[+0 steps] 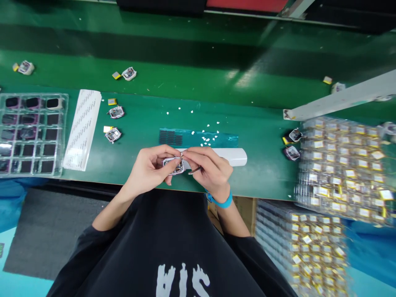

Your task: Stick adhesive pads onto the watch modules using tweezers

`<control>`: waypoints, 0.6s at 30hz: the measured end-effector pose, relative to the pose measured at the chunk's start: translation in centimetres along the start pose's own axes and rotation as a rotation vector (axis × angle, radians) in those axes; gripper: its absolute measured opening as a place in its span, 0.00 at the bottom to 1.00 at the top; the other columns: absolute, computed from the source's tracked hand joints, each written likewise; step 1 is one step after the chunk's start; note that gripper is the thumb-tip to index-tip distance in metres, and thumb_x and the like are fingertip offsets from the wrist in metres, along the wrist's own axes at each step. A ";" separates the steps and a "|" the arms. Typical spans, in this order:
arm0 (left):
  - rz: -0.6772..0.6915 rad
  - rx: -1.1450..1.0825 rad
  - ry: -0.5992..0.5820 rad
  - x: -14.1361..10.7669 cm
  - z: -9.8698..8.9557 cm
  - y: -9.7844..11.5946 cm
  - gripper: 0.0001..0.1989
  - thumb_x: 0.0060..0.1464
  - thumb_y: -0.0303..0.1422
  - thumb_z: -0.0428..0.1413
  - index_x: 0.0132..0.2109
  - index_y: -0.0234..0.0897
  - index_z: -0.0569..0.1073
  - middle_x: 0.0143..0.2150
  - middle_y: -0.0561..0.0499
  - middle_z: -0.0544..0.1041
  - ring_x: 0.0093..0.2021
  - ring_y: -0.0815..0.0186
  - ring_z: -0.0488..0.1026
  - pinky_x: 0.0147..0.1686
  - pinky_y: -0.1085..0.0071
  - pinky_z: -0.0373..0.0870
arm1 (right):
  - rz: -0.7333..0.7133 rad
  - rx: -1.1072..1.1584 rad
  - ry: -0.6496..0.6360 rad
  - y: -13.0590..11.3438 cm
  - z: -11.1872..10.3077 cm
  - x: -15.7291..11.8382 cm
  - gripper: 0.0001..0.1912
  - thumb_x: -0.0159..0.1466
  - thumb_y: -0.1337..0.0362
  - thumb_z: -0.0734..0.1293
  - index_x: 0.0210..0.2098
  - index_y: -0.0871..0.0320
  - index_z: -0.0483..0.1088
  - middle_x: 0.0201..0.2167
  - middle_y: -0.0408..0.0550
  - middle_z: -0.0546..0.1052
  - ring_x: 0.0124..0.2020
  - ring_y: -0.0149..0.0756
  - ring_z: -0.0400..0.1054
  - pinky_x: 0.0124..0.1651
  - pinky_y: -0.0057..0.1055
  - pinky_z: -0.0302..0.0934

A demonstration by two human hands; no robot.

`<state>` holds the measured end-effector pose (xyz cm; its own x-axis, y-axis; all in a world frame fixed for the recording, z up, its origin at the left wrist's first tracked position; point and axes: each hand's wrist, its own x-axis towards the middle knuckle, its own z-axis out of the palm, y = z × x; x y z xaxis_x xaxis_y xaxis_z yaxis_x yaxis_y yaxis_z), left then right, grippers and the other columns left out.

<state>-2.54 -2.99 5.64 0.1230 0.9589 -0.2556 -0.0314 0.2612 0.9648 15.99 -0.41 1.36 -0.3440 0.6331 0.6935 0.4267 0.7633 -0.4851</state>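
Note:
Near the front edge of the green table [266, 181], my left hand [150, 167] is closed on a small white-framed device [173, 166] with its inner parts showing. My right hand [208, 165], a blue band at its wrist, meets it at the device's upper right corner, thumb and finger pinched. A thin dark tool [194, 170] lies in the right hand's grip. What the pinched fingertips hold is too small to tell. Behind the hands are a white rounded bar [236, 157] and a teal strip [227, 140] with black pieces [170, 137].
At the left are a clear tray [65, 136] of dark-screened casings and a white printed sheet [82, 130]. Open devices [116, 112] with yellow batteries lie about. Small white bits [203, 139] are scattered behind. Stacked trays [340, 165] and a pale bar [340, 97] stand right.

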 end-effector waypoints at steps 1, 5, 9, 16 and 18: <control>0.000 -0.002 0.001 0.0 0.0 0.0 0.06 0.55 0.33 0.65 0.38 0.35 0.78 0.27 0.52 0.80 0.15 0.72 0.71 0.15 0.77 0.70 | -0.038 -0.027 -0.015 0.1 -0.1 -0.1 0.16 0.68 0.77 0.68 0.51 0.55 0.76 0.41 0.46 0.83 0.38 0.33 0.79 0.35 0.26 0.73; -0.003 -0.012 -0.008 0.1 0.2 -0.3 0.05 0.54 0.33 0.64 0.37 0.36 0.79 0.25 0.53 0.78 0.14 0.74 0.68 0.13 0.77 0.65 | -0.120 -0.154 -0.096 0.5 -0.3 -0.3 0.15 0.70 0.76 0.65 0.52 0.56 0.74 0.42 0.47 0.83 0.38 0.33 0.79 0.33 0.26 0.72; -0.002 0.007 0.017 0.2 0.2 -0.5 0.04 0.52 0.31 0.63 0.37 0.36 0.80 0.22 0.54 0.75 0.14 0.74 0.67 0.14 0.77 0.64 | -0.127 -0.269 -0.154 1.0 -0.4 0.1 0.13 0.71 0.76 0.62 0.49 0.58 0.74 0.39 0.46 0.84 0.33 0.31 0.79 0.29 0.27 0.69; 0.015 0.014 0.082 0.2 0.0 -0.7 0.05 0.52 0.30 0.63 0.38 0.38 0.83 0.18 0.56 0.72 0.15 0.72 0.67 0.14 0.76 0.64 | -0.131 -0.095 -0.151 1.4 -1.1 0.9 0.11 0.72 0.70 0.66 0.53 0.56 0.73 0.43 0.46 0.84 0.38 0.33 0.81 0.38 0.27 0.75; 0.010 0.025 0.077 0.1 0.0 -0.7 0.06 0.52 0.30 0.64 0.38 0.38 0.83 0.20 0.55 0.74 0.15 0.72 0.67 0.14 0.76 0.64 | -0.139 -0.069 -0.162 1.4 -1.1 0.8 0.12 0.72 0.72 0.65 0.53 0.55 0.73 0.42 0.44 0.85 0.37 0.33 0.81 0.38 0.28 0.76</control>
<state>-2.47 -3.08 4.92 0.0457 0.9674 -0.2489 -0.0071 0.2495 0.9683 17.25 0.99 1.81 -0.5309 0.5394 0.6536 0.4205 0.8373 -0.3494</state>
